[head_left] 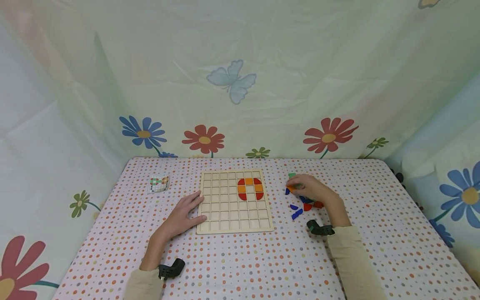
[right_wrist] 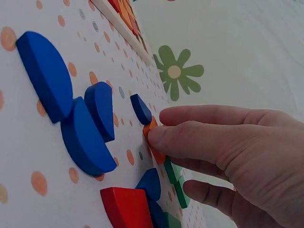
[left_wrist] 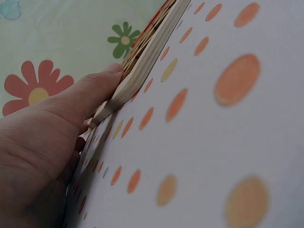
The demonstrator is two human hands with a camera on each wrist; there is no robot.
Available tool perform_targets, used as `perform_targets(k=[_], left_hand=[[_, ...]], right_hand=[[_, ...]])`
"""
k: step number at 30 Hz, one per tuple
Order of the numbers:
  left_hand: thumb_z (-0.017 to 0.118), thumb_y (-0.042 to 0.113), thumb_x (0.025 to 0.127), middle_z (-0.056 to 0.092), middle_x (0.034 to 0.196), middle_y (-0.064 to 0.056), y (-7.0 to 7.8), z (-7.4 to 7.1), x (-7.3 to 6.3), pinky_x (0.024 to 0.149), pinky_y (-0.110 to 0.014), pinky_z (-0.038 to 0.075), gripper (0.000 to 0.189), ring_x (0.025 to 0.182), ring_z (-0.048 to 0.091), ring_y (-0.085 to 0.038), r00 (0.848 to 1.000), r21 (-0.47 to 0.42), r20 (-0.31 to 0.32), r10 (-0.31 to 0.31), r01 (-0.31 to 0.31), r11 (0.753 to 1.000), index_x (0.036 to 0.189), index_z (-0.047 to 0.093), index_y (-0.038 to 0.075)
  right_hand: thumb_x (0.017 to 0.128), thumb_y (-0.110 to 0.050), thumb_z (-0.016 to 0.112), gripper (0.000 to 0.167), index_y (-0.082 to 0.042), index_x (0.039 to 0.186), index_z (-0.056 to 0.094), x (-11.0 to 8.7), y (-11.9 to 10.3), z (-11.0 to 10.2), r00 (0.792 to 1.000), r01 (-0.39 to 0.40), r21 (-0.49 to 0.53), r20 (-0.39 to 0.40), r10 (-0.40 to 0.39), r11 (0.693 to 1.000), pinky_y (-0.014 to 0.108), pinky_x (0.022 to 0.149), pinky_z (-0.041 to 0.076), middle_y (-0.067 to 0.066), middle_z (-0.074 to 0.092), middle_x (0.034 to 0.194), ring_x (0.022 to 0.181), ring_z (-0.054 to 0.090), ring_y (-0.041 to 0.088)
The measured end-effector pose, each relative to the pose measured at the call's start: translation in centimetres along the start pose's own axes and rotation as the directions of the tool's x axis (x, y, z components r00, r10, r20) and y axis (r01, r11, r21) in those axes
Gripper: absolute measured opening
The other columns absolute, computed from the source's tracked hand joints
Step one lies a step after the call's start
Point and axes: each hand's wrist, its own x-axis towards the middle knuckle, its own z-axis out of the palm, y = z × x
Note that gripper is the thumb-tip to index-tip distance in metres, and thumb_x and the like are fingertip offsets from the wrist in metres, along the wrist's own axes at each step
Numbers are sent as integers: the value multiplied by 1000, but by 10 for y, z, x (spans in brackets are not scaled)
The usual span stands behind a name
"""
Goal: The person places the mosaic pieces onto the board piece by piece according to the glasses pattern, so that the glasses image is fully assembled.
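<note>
A wooden grid board (head_left: 225, 212) lies on the table, with red and orange blocks (head_left: 249, 182) forming part of a ring in its upper right squares. My left hand (head_left: 184, 214) rests against the board's left side, fingers spread and thumb on the lower left edge; the left wrist view shows the thumb (left_wrist: 97, 90) on the rim. Right of the board, my right hand (head_left: 309, 187) pinches an orange block (right_wrist: 153, 140) between thumb and fingers, close to the tabletop. Blue half-round blocks (right_wrist: 45, 76), a red block (right_wrist: 126, 206) and green blocks (right_wrist: 180, 190) lie around it.
A small printed pattern card (head_left: 159, 183) lies left of the board on the dotted tablecloth (head_left: 240, 266). Below the right hand are two loose blue blocks (head_left: 297, 214). A flowered curtain (head_left: 232, 125) hangs behind the table's far edge.
</note>
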Motion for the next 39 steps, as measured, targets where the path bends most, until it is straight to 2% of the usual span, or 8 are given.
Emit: perform_targets(k=[5,18,23,26,30,32,36,39], left_hand=[[66,45,89,24,162,-6,0,0,1,113,-62,26,73,148,20,-36,1000,6,11,-14,14,1000,150,39,15],[67,44,89,25,162,-7,0,0,1,113,-63,27,73,148,22,-37,1000,13,3,7,-7,1000,149,40,14],[67,43,89,26,161,-7,0,1,1,112,-63,27,72,148,22,-37,1000,16,0,9,-9,1000,149,40,14],[68,43,89,25,161,-7,-1,1,1,112,-63,26,73,148,22,-37,1000,13,0,4,-4,1000,149,40,14],[68,43,88,25,161,-7,-1,0,0,112,-63,26,73,148,21,-37,1000,16,-3,2,-2,1000,149,40,14],[68,44,88,26,161,-7,0,0,0,112,-63,27,74,148,21,-37,1000,19,-5,4,-4,1000,149,40,14],[68,44,88,25,161,-8,0,0,1,112,-64,27,74,148,21,-37,1000,20,-4,7,-7,1000,149,40,14],[68,43,88,26,161,-8,0,1,0,112,-64,27,73,148,22,-37,1000,13,-5,8,-8,1000,149,40,13]], right_hand=[[91,-8,65,30,-4,121,67,1,-1,1,1000,7,-19,-1,-7,1000,58,103,42,22,60,131,126,51,44],[90,-9,67,27,-6,117,70,2,-1,2,1000,4,-68,2,-4,998,56,101,44,19,62,127,123,52,42],[91,-11,67,27,-6,117,70,2,-3,2,1000,-3,-47,-11,2,999,55,101,45,19,63,126,121,54,41],[91,-15,68,30,-6,120,69,0,-4,0,999,-37,14,-31,37,999,52,94,49,19,63,124,113,58,37],[92,-21,68,34,-5,122,67,-1,-10,-5,992,-71,70,-101,78,995,47,86,52,21,61,125,105,59,33],[92,-23,68,34,-5,121,68,0,-16,-6,986,-51,56,-157,59,997,47,85,53,20,63,124,104,60,33],[90,-20,70,28,-6,114,70,9,-36,1,964,53,30,-261,-43,998,47,85,54,14,69,113,104,62,30],[88,-17,72,24,-7,109,71,18,-54,13,954,133,4,-271,-126,991,46,86,54,10,70,108,103,64,28]])
